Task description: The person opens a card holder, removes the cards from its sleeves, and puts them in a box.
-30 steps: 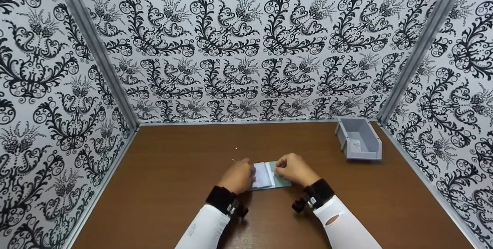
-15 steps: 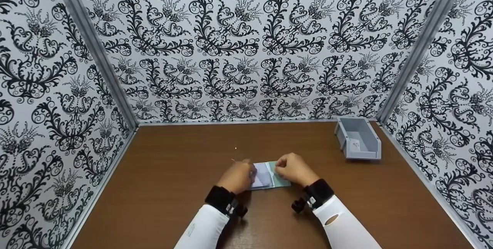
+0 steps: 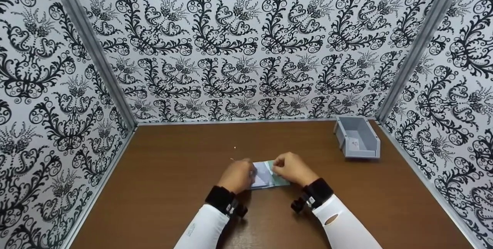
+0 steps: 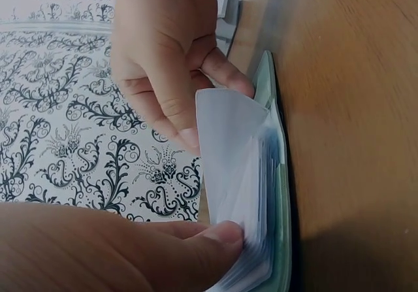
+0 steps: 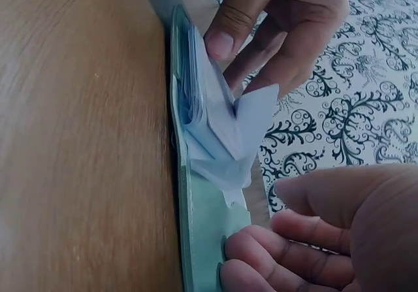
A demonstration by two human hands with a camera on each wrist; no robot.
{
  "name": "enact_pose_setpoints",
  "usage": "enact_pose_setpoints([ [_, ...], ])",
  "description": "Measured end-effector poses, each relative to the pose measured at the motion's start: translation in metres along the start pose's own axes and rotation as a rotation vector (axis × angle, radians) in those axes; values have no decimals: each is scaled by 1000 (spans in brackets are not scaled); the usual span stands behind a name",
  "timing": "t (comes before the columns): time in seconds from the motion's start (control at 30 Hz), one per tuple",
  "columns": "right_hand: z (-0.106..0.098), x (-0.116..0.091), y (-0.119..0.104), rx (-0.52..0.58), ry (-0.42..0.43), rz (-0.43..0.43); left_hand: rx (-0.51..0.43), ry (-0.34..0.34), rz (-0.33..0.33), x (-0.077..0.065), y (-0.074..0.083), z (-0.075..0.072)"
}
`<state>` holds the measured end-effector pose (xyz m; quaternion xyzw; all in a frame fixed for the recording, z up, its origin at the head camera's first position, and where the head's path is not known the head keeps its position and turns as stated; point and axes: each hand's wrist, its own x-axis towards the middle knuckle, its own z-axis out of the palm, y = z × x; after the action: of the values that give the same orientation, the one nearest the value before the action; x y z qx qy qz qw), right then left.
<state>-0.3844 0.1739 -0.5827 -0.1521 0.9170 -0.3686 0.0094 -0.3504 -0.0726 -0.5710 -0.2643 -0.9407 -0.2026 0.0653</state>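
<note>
A green card holder (image 3: 282,181) with clear plastic sleeves lies spread on the brown table. My left hand (image 3: 235,176) is over its left side, pinching the sleeve stack; in the left wrist view the thumb presses on the top sleeves. One sleeve (image 4: 225,125) stands lifted, bending toward my right hand (image 3: 294,169). From the right wrist view, the right fingertips rest on the green inner cover (image 5: 210,220), while the thumb stays apart from them. The lifted sleeve (image 5: 258,112) looks clear of the right fingers there. The left fingers are partly hidden behind it.
At the back right of the table (image 3: 173,172) stands a grey open-front bin (image 3: 362,152) holding a small pale printed piece. Tiny bright specks lie beyond the left hand. Patterned walls (image 3: 238,68) enclose the back and sides.
A sleeve has lifted off the stack at the left hand and now leans right. The right hand has shifted very slightly left; the left hand stays nearly in place.
</note>
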Motion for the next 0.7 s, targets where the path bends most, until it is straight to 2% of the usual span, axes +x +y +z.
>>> enact_pose_setpoints([
  [0.2,1,-6,-22,-89,44,-132,-5,6,-3,0,-1,1],
  [0.4,8,-16,-42,-204,33,-296,7,12,-8,-1,-1,1],
  [0.53,14,-21,-49,-284,21,-344,9,4,-39,0,-2,2],
  [0.7,22,-24,-51,-344,35,-337,19,-1,-50,2,-3,4],
])
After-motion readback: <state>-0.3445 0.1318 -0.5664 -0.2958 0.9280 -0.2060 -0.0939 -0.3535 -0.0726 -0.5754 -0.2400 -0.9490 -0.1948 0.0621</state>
